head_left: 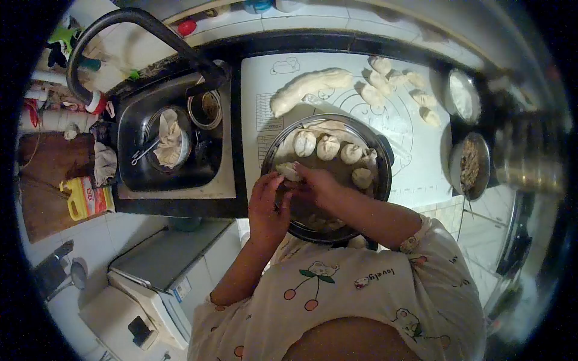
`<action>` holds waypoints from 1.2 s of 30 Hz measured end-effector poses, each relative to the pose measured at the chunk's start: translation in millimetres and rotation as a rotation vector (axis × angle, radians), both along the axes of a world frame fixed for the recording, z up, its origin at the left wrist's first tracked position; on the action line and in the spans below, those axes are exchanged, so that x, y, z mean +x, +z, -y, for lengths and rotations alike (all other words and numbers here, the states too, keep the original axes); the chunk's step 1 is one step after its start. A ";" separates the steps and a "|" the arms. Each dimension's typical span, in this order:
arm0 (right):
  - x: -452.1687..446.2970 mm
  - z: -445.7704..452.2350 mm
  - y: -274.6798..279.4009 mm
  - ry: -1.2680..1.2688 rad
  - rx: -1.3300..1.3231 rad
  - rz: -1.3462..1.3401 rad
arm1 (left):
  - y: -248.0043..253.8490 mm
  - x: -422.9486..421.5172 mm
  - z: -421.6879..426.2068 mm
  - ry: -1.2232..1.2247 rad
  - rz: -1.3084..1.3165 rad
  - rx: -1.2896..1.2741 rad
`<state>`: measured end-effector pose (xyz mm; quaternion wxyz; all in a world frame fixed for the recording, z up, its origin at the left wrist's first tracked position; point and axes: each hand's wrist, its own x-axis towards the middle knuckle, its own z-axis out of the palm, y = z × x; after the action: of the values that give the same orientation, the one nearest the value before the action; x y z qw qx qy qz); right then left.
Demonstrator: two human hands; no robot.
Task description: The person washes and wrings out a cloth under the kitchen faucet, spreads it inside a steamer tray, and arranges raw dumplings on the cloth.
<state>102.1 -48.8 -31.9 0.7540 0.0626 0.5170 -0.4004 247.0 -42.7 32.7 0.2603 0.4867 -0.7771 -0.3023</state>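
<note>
A pale stuffed bun [289, 172] sits between my two hands at the left side of a round dark steamer pan [387, 157]. My left hand [266, 203] has its fingertips closed against the bun's left edge. From the other side, my right hand [316, 185] pinches the bun, its fingers partly hidden behind the hand. Several finished buns, such as this pleated bun [328, 147], stand in an arc along the far and right part of the pan. Pale cloth [328, 126] shows along the pan's far inner edge.
Behind the pan, a long dough roll [313, 90] and several dough pieces [379, 81] lie on a white mat [415, 156]. To the right are a bowl of flour [463, 96] and a bowl of filling [472, 165]. A sink [135, 129] with a black faucet [138, 18] is left.
</note>
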 end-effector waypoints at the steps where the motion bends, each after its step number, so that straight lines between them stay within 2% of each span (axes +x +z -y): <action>1: 0.0 0.3 -4.7 -0.002 -0.013 0.019 | -1.5 -1.8 -2.7 -0.028 0.029 0.036; 3: 0.5 4.3 -4.3 -0.006 -0.036 0.056 | -1.3 -8.5 -7.7 -0.048 0.072 0.128; 5: 1.3 9.8 0.0 -0.012 -0.007 -0.063 | 2.0 -17.4 -12.6 -0.038 0.099 0.243; 9: -13.0 12.5 8.8 0.119 0.035 -0.190 | -15.4 -20.2 -13.9 -0.002 0.136 0.214; 12: -34.8 -1.4 29.5 0.887 -0.554 -1.087 | -18.7 -19.7 -14.9 0.046 0.148 0.114; 15: -39.8 -5.5 21.1 0.693 -1.189 -1.675 | -8.4 -16.1 -7.3 0.040 0.112 0.009; 18: -20.9 5.2 4.3 0.819 -1.075 -1.795 | 3.6 -13.5 -0.7 0.094 0.025 -0.081; 21: -6.6 6.6 -30.7 0.727 -1.096 -1.772 | 7.6 -11.0 1.8 0.155 -0.009 -0.120; 24: 0.5 9.7 -30.1 0.944 -1.157 -1.766 | 5.6 -7.1 -1.7 0.179 -0.029 -0.084; 29: 3.8 8.5 -49.6 0.807 -1.291 -1.694 | 3.4 -8.5 -7.4 0.165 0.030 -0.088; 30: 3.5 10.3 -42.7 0.767 -1.326 -1.691 | 1.5 -8.9 -7.7 0.152 0.027 -0.131; 31: 1.2 11.5 -35.0 0.848 -1.325 -1.659 | -1.3 -8.5 -7.6 0.139 0.021 -0.176; 33: -4.0 19.1 20.8 1.006 -1.318 -1.587 | -3.3 -9.6 -6.5 0.131 -0.012 -0.200; 34: -9.6 19.0 32.1 0.954 -1.184 -1.466 | -1.9 -9.7 -5.4 0.137 -0.036 -0.181; 36: -19.4 14.0 -8.2 0.773 -1.224 -1.644 | -4.0 -8.4 -4.9 0.145 -0.041 -0.239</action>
<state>82.7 -62.8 -40.1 0.1568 -0.7753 0.5604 -0.2455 238.6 -37.8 28.7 0.3534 0.5008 -0.7649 -0.1980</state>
